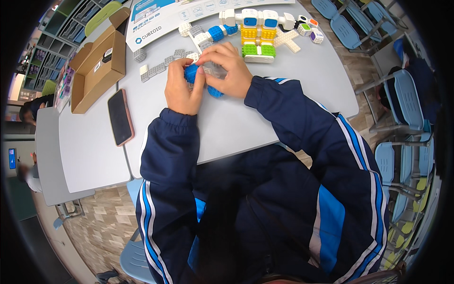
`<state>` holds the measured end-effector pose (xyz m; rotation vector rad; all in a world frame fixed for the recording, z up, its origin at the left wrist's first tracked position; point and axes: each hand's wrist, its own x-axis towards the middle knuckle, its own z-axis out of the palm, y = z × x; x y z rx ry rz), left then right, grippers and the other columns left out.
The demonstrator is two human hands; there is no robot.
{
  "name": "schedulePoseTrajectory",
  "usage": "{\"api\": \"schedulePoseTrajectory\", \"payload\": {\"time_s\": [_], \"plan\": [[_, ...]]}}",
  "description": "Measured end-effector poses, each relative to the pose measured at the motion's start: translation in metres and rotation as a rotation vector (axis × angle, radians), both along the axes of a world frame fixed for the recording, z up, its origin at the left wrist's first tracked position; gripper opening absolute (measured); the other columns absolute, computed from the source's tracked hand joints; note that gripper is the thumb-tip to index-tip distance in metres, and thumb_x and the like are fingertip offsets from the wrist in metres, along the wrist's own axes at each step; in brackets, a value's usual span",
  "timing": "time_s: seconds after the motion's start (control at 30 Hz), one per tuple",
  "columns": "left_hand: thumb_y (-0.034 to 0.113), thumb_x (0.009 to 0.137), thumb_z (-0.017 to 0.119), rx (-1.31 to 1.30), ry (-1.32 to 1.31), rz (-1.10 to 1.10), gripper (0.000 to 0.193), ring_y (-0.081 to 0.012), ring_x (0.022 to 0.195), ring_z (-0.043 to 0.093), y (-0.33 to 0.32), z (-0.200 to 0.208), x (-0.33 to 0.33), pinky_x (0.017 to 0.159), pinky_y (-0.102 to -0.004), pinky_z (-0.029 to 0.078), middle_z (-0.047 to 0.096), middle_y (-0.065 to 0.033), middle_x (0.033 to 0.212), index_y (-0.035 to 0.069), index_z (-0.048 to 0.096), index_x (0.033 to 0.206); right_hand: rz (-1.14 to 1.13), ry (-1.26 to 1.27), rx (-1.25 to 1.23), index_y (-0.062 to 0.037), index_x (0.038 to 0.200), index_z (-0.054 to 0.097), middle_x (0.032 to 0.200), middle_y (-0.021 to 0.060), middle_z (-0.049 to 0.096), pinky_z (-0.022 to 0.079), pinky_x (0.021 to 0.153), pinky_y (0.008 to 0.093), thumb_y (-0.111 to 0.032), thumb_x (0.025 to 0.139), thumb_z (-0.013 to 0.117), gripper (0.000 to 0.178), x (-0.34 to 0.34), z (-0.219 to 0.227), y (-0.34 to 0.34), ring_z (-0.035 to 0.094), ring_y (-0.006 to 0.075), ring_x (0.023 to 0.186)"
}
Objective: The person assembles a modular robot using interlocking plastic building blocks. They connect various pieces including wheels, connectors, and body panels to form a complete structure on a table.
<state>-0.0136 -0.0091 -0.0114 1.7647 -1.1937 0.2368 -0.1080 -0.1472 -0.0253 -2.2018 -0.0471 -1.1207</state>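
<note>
Pinching a blue block [191, 73] in the left hand [183, 92], the nearer one; holding it just left of the right hand [230, 68], close together; clasping a translucent piece [215, 71] there; hiding its long axis.

Bright, even light reaches you across the pale tabletop [236, 135], with only faint, soft shadows near your left hand [182, 94] and right hand [232, 71], both fairly sharp. Your dark jacket [283, 199] sinks almost to black at the chest. The fisheye lens bends the chairs [410, 100] and shelves [42, 61] toward a black rim; a person [34, 183] at far left looks blurred.
</note>
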Motion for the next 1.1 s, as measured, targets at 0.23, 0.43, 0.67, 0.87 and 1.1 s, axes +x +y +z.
{"api": "schedulePoseTrajectory", "payload": {"time_s": [0.23,0.43,0.67,0.87,1.1], "plan": [[0.008,0.089,0.066,-0.034,-0.089,-0.011,0.014,-0.0219,0.088,0.060,-0.002,-0.001,0.002,0.075,-0.0322,0.047,0.060,-0.0100,0.100,0.002,0.061,0.101,-0.164,-0.083,0.093,-0.0132,0.104,0.070,0.114,0.0095,0.057,0.037,0.095,0.0433,-0.024,0.082,0.070,0.024,0.006,-0.003,-0.008,0.047,0.0306,0.109],[0.003,0.088,0.064,-0.106,-0.090,-0.009,0.009,-0.0290,0.083,0.062,-0.003,-0.001,0.001,0.074,-0.0341,0.051,0.061,-0.0135,0.098,0.000,0.061,0.096,-0.277,0.113,0.033,-0.0187,0.113,0.071,0.118,0.0247,0.049,0.040,0.094,0.0463,-0.040,0.094,0.060,0.031,0.016,-0.013,-0.003,0.045,0.0379,0.108],[0.000,0.087,0.063,-0.118,-0.113,-0.004,0.008,-0.0295,0.083,0.063,-0.003,-0.001,0.003,0.075,-0.0349,0.051,0.061,-0.0140,0.096,-0.001,0.062,0.094,-0.394,0.257,-0.137,-0.0209,0.116,0.070,0.112,0.0252,0.051,0.038,0.094,0.0467,-0.045,0.097,0.053,0.035,0.018,-0.011,0.004,0.046,0.0389,0.106],[0.000,0.086,0.064,-0.117,-0.105,0.003,0.007,-0.0296,0.082,0.063,-0.004,0.002,0.000,0.074,-0.0350,0.051,0.062,-0.0142,0.094,-0.001,0.062,0.093,-0.461,0.268,-0.235,-0.0216,0.104,0.073,0.104,0.0225,0.055,0.033,0.084,0.0445,-0.040,0.090,0.062,0.026,0.028,-0.011,0.005,0.048,0.0355,0.098],[0.002,0.087,0.064,-0.174,-0.052,0.000,0.007,-0.0246,0.082,0.062,-0.002,0.002,0.001,0.072,-0.0331,0.049,0.063,-0.0106,0.095,0.000,0.064,0.093,-0.397,0.071,-0.147,-0.0223,0.094,0.076,0.085,0.0114,0.062,0.033,0.082,0.0411,-0.028,0.084,0.068,0.013,0.026,-0.003,-0.007,0.057,0.0282,0.090]]}}
